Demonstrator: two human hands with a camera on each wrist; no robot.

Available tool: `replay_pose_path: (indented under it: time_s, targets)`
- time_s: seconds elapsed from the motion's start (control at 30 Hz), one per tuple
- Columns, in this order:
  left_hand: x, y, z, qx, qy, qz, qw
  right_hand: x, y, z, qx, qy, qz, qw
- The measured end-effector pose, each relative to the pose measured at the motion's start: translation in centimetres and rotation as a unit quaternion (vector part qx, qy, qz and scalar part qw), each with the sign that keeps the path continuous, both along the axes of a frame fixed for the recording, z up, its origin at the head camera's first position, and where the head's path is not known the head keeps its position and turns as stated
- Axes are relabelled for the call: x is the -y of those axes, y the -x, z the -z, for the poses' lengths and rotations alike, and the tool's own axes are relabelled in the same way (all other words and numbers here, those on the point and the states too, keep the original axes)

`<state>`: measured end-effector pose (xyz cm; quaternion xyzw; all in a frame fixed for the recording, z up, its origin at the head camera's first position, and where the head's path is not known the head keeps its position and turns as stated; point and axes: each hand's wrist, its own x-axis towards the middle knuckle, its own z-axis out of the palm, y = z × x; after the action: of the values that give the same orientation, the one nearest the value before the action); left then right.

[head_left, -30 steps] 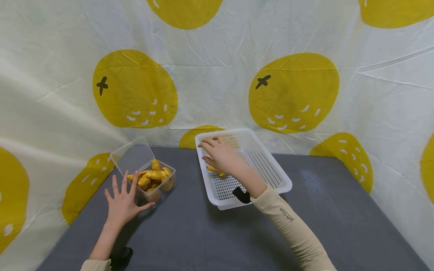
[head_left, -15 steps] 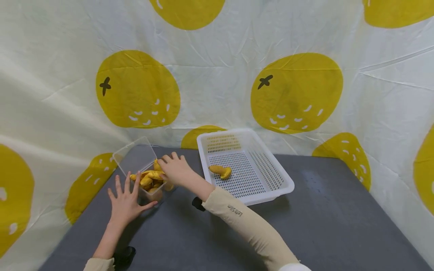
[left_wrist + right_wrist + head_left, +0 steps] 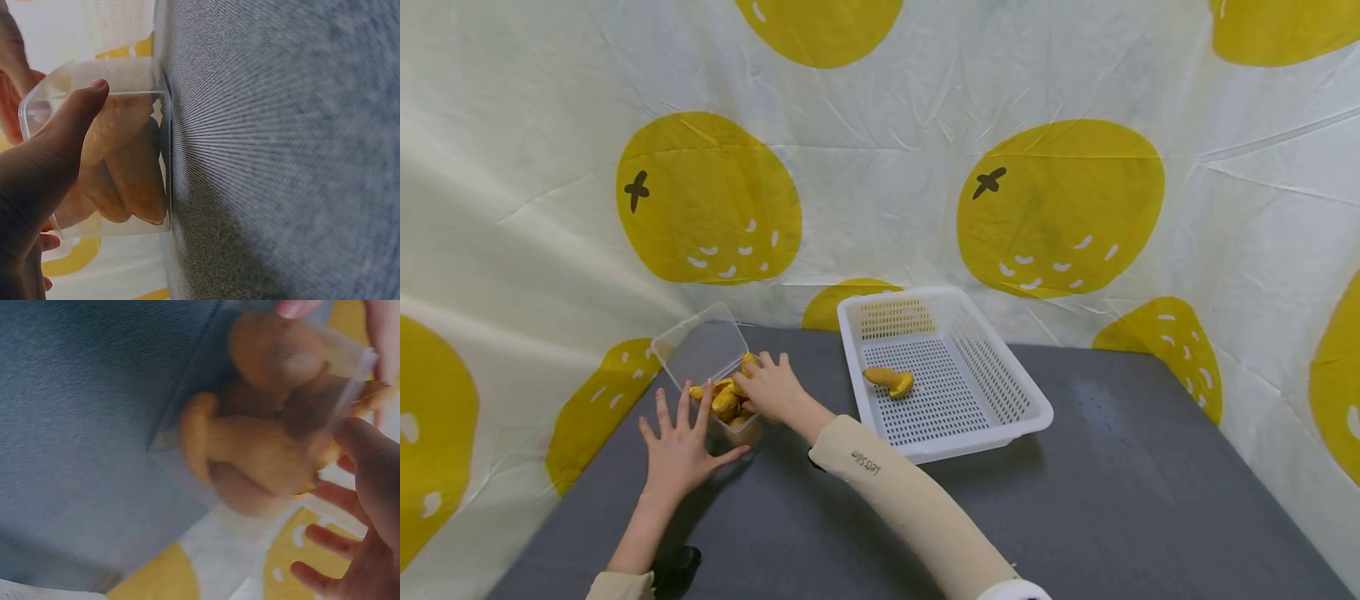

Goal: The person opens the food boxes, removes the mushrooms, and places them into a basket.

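A clear plastic box point(image 3: 747, 435) at the left is full of yellow-brown mushrooms point(image 3: 725, 406), and its lid point(image 3: 703, 343) is tipped up behind it. My left hand point(image 3: 676, 450) lies against the near left side of the box with fingers spread, and its thumb point(image 3: 78, 109) touches the wall. From the right, my right hand point(image 3: 777, 392) reaches over the rim at the mushrooms. Its fingers point(image 3: 331, 540) are apart and its thumb is beside a mushroom; I see nothing gripped. One mushroom point(image 3: 889, 382) lies in the white perforated basket point(image 3: 844, 350).
The basket stands right of the box, near the back of the grey tabletop point(image 3: 1120, 467). A pale cloth point(image 3: 880, 200) with large yellow fruit prints hangs behind and at both sides.
My right hand has left the basket and moved left to the box, uncovering the mushroom in the basket. The left hand has stayed at the box.
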<state>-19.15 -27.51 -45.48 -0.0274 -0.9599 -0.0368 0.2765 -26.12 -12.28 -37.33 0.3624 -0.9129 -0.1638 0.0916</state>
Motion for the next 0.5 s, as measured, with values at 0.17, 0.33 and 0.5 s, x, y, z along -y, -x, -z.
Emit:
replay_pose_path:
  time_s: [0.17,0.33,0.5]
  targets:
    - [0.0,-0.1,0.0,-0.002,0.001,0.001,1.0000,0.0,0.4,0.7,-0.010,0.015,-0.020,1.000]
    - [-0.1,-0.2,-0.1,0.007,0.000,-0.002,1.0000,0.3,0.5,1.3,-0.034,0.013,-0.024,0.999]
    - [-0.3,-0.3,-0.3,0.017,-0.001,-0.007,0.9998,0.7,0.6,1.5,-0.038,0.017,-0.023,0.999]
